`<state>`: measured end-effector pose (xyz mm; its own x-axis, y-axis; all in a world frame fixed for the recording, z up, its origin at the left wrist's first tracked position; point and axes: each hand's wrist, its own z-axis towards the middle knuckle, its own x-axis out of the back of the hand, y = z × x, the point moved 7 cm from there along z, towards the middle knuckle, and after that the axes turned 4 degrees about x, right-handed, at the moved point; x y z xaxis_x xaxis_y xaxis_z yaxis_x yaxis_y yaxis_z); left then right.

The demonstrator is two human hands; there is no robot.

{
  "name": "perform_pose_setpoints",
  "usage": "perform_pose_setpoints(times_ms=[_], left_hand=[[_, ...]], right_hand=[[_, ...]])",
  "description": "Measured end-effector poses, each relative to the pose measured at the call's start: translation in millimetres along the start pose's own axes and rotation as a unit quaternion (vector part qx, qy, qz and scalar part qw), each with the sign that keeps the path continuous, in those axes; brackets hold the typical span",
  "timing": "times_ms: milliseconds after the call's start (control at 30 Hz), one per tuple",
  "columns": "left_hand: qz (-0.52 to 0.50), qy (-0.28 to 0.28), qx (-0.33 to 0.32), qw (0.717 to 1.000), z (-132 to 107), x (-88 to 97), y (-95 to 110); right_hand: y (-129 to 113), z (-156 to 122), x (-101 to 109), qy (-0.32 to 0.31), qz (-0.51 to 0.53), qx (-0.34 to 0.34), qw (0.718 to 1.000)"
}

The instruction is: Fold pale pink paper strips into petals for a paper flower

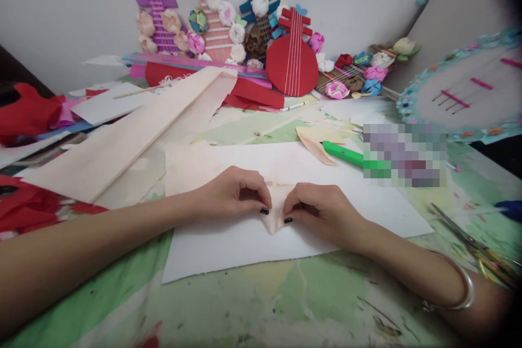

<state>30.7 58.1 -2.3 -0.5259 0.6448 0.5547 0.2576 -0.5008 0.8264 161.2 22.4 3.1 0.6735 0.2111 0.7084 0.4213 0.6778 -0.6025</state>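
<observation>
A small piece of cream crepe paper (274,212) is pinched between my two hands over a white sheet of paper (212,250). My left hand (236,193) is closed on its left edge, thumb and fingertips pressed together. On its right edge, my right hand (322,206) holds it in a similar pinch. The piece narrows to a point toward me. Just beyond my right hand, a green pen or marker (346,155) and a curved cream paper piece (316,147) lie at the sheet's far edge.
Scissors (468,236) lie open at the right. A long folded strip of cream paper (134,136) stretches across the left. Red paper (28,206) is heaped at the left edge. Behind stand paper lute shapes, among them a red one (291,65), and a round flower-edged panel (468,87).
</observation>
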Motion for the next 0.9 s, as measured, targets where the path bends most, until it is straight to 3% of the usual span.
perform_pose_setpoints(times_ms=[300, 500, 900], left_hand=[[0.052, 0.005, -0.009, 0.999, -1.0, -1.9, 7.3], [0.085, 0.044, -0.009, 0.995, -2.6, -0.7, 5.0], [0.095, 0.039, -0.02, 0.995, -0.5, -1.6, 5.0]], right_hand=[[-9.9, -0.7, 0.1, -0.021, -0.017, 0.055, 0.998], [-6.0, -0.2, -2.1, -0.015, -0.024, 0.031, 0.999], [-7.3, -0.3, -1.8, -0.004, -0.051, 0.031, 0.998]])
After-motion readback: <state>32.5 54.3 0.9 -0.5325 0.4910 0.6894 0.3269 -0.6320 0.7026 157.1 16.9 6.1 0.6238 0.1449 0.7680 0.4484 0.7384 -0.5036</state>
